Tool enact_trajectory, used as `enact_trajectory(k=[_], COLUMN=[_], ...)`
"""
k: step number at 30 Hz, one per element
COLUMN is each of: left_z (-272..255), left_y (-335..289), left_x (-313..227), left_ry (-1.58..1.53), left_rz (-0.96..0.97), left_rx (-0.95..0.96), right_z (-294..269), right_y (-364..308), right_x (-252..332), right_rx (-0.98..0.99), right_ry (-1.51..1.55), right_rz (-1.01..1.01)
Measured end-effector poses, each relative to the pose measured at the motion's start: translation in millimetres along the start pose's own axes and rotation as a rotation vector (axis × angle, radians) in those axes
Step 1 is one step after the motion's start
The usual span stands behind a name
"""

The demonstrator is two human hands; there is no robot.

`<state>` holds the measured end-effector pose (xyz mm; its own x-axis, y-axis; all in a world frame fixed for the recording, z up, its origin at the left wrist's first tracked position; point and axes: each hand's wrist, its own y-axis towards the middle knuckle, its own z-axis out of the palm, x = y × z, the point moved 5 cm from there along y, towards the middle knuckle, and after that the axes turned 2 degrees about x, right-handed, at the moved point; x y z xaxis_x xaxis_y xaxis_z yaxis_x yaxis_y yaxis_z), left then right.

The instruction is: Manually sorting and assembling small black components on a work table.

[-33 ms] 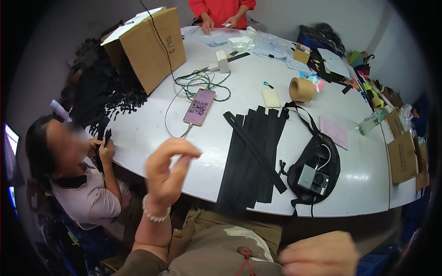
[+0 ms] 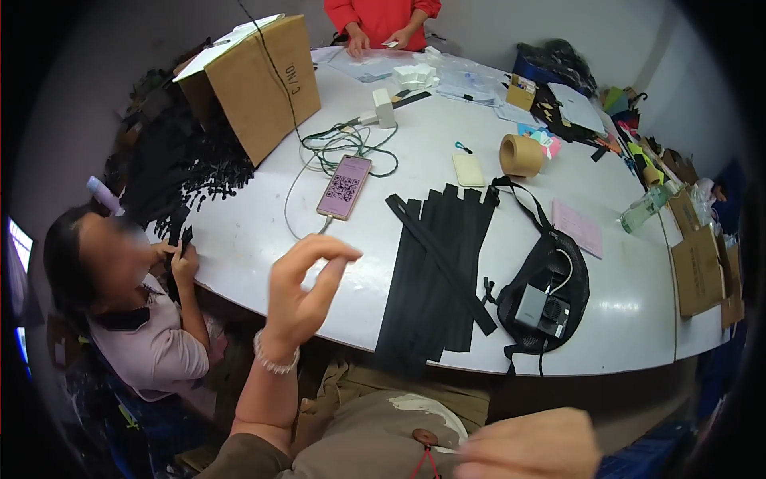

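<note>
My left hand [image 2: 302, 294], with a beaded bracelet [image 2: 276, 359] at the wrist, is raised over the near table edge. Thumb and forefinger curl together in a pinch, and nothing shows between them. At the lower right my right hand [image 2: 531, 445] is in front of my body; it is blurred, and its fingers cannot be made out. Nearest the left hand are a phone [image 2: 345, 186] on a charging cable and several flat black fabric strips [image 2: 431, 279], side by side with one lying slantwise on top. To their right lies a black mesh bag [image 2: 574, 267] with a grey device [image 2: 533, 307].
A cardboard box [image 2: 275, 88] stands at the back left beside a pile of black pieces [image 2: 159, 152]. Tape roll [image 2: 521, 155], cream pad [image 2: 468, 169], pink paper [image 2: 576, 227] and bottle [image 2: 643, 209] are farther right. One person sits left holding black strips; another stands at the far edge.
My left hand has shifted slightly to the right, its pinch unchanged. My right hand has moved a little left and down. Things on the table stay in place.
</note>
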<state>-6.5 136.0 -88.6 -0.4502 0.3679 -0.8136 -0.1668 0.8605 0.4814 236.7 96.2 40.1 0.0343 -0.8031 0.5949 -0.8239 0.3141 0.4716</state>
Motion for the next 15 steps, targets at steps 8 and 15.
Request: enact_trajectory(k=[8,15], left_z=[17.2,11.8], left_y=[2.7,9.6], left_x=[136.3,201.1], left_ry=[0.223,0.596], left_rz=[-0.243,-0.277], left_rx=[-0.156,-0.262], right_z=[-4.5,-14.9], right_y=[20.3,-30.5], right_x=[24.7,16.5], right_rx=[0.328,0.078], right_ry=[-0.242,0.104], right_rz=[-0.639,-0.218])
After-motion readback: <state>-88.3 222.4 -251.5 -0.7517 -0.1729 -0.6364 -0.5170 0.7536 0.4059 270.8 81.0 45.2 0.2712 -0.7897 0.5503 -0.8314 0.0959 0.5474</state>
